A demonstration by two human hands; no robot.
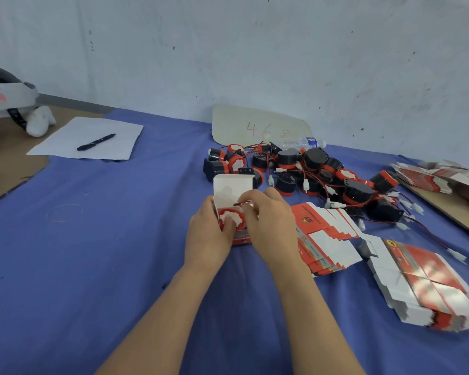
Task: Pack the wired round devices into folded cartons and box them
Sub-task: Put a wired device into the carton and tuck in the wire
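An open carton (232, 189) stands on the blue cloth with its white lid flap up. Inside it sits a round device (231, 216) with a red and white face. My left hand (209, 236) grips the carton's left side, thumb pressing on the device's face. My right hand (268, 217) holds the carton's right side, its fingers curled at the opening where a red wire shows. A pile of black and red wired devices (309, 171) lies behind. Two stacks of flat cartons (328, 239) (423, 282) lie to the right.
A sheet of paper (92, 136) with a black pen (96, 142) lies at the far left. A cardboard piece marked with numbers (257, 125) leans on the wall, a water bottle (303, 143) beside it. More flat cartons (444, 177) lie at the right edge. A headset (8, 96) sits far left.
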